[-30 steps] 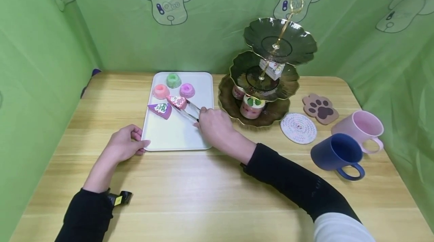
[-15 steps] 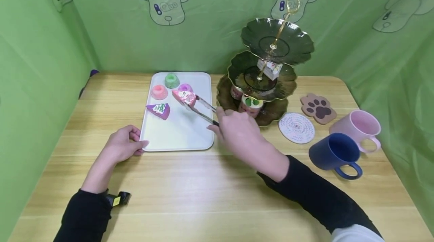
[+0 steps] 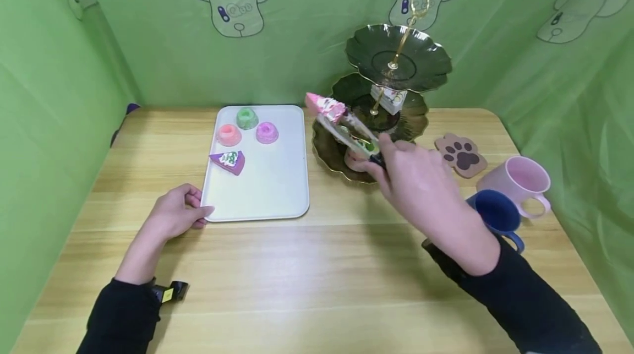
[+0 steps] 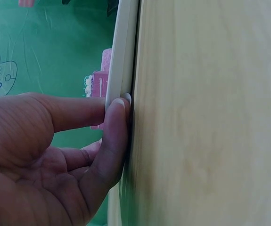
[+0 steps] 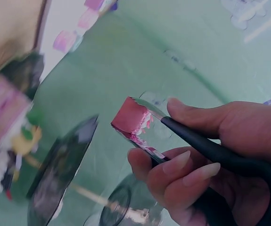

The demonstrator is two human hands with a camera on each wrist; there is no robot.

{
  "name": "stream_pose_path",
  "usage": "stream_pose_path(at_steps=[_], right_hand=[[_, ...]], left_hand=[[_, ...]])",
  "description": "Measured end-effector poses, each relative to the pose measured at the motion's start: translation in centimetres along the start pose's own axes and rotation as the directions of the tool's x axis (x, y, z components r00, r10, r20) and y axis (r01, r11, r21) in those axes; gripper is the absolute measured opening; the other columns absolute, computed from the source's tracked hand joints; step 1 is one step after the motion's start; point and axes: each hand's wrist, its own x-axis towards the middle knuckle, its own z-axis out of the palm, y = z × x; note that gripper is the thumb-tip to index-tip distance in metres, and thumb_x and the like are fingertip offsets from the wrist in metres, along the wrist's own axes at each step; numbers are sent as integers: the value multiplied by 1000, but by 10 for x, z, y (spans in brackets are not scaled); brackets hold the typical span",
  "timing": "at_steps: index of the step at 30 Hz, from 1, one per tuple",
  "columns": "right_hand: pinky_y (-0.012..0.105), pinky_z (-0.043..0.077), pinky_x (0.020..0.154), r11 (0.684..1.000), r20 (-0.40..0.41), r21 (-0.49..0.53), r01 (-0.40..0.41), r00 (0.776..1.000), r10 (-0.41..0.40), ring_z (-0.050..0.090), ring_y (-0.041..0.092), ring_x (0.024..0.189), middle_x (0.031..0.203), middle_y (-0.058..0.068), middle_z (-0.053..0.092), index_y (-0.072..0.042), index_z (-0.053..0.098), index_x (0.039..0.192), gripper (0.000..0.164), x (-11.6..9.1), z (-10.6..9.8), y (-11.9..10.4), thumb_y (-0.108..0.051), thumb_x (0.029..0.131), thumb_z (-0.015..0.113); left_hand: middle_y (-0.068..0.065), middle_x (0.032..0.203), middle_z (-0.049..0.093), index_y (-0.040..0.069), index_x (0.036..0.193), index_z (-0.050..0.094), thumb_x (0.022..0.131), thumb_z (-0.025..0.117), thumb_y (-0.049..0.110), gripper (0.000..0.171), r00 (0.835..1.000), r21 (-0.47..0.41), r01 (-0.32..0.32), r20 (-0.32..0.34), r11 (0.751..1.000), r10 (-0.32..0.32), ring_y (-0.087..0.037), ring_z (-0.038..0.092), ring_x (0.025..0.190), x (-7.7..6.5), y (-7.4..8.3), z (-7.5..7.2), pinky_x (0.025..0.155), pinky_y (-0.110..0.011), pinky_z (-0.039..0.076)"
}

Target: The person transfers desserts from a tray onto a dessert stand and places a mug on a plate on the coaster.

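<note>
My right hand [image 3: 426,183] grips black-handled metal tongs [image 5: 192,141], which pinch a pink cake slice [image 3: 327,107] with white topping. The slice is in the air, just left of the middle tier of a dark three-tier cake stand [image 3: 421,117]. At the lower left corner of a white tray [image 3: 267,194], my left hand [image 3: 175,213] pinches the rim between thumb and fingers, as the left wrist view also shows. On that tray are a purple cake slice [image 3: 230,161] and green [image 3: 246,118], peach [image 3: 229,135] and lilac [image 3: 267,132] ring-shaped cakes.
A white-sided cake piece [image 3: 388,99] sits on the stand's middle tier. Round layered cakes on the bottom tier are partly hidden by tongs and hand. To the right are a paw-shaped coaster [image 3: 460,154], a pink mug [image 3: 512,180] and a blue mug [image 3: 495,213].
The tongs have lifted the pink cake slice off the tray and carried it right, up beside the stand. My right hand moved right with them. The left hand stays on the tray's corner.
</note>
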Motion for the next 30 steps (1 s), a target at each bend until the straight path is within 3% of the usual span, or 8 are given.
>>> stream_pose_path(at_steps=[4, 9, 12, 22, 30], right_hand=[[47, 46, 39, 999, -6, -29, -26, 1000, 26, 58, 33, 51, 65, 15, 58, 13, 65, 124, 52, 5, 2, 17, -35, 104, 71], [47, 41, 40, 996, 32, -39, -81, 996, 82, 51, 33, 48, 57, 9, 45, 4, 60, 94, 41, 14, 11, 34, -34, 104, 70], [47, 41, 40, 994, 47, -33, -101, 994, 102, 50, 32, 48, 58, 8, 44, -1, 55, 85, 42, 19, 14, 41, -35, 103, 71], [47, 44, 39, 988, 83, -44, -149, 985, 152, 50, 32, 48, 59, 8, 44, -4, 53, 77, 45, 30, 17, 50, -36, 104, 69], [39, 37, 41, 984, 145, -10, -178, 973, 178, 47, 29, 49, 59, 4, 39, -6, 49, 71, 52, 33, 17, 47, -41, 105, 65]], left_hand=[[-19, 103, 57, -14, 126, 50, 100, 71, 4, 38, 1000, 11, -4, -3, 1000, 4, -16, 72, 74, 0, 0, -1, 68, -30, 67], [-19, 104, 57, -13, 126, 50, 101, 70, 4, 36, 1000, 13, -3, 1, 1000, 3, -16, 72, 74, 0, -2, -1, 69, -29, 67], [-19, 104, 57, -12, 125, 51, 101, 71, 5, 36, 1000, 14, -5, 3, 1000, 5, -16, 72, 74, -1, -2, 0, 68, -30, 67], [-18, 102, 57, -13, 124, 51, 100, 71, 3, 35, 1000, 1, -13, 0, 1000, 13, -16, 72, 74, 0, 0, 0, 68, -30, 67], [-18, 103, 57, -13, 125, 50, 100, 71, 3, 35, 1000, -3, -10, 2, 1000, 10, -16, 72, 74, 1, -1, 1, 69, -29, 67]])
